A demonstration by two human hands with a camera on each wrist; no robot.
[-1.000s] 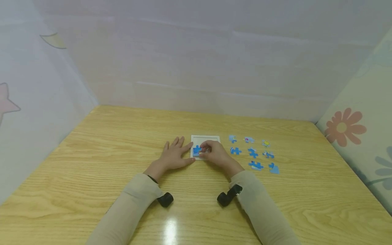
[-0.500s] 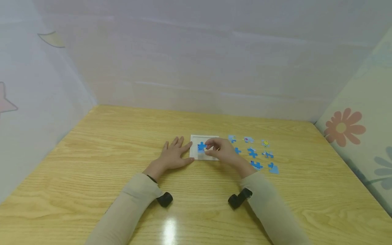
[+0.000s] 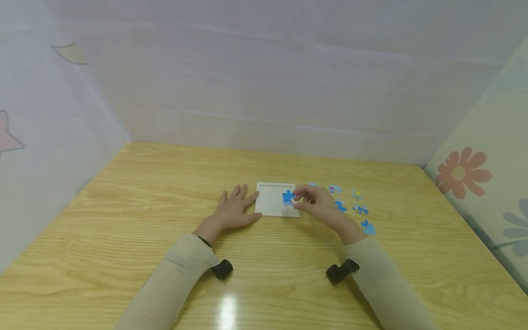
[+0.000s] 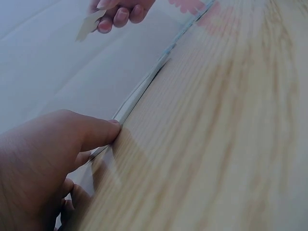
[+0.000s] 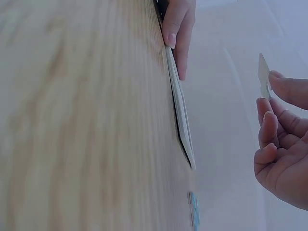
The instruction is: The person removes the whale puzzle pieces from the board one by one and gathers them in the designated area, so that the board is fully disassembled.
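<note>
A white puzzle frame (image 3: 270, 201) lies flat on the wooden table. My left hand (image 3: 233, 211) rests at its left side, fingers spread, with thumb and fingertips touching the edge; the left wrist view shows the thumb (image 4: 98, 134) against that edge. Between thumb and fingertips my right hand (image 3: 319, 204) pinches a blue jigsaw piece (image 3: 288, 198), which overlaps the right part of the frame in the head view. In the right wrist view that jigsaw piece (image 5: 263, 74) is raised well above the tabletop, seen nearly edge-on.
Several loose jigsaw pieces lie right of the frame, among them one with a yellow sun (image 3: 357, 194) and a light blue corner one (image 3: 368, 227). My right hand hides some of them. Pale printed cloth walls (image 3: 264, 91) stand behind and beside the table.
My right hand has moved right with the jigsaw piece, from the frame's lower left to its right side, and the piece has risen. My left hand has stayed in place.
</note>
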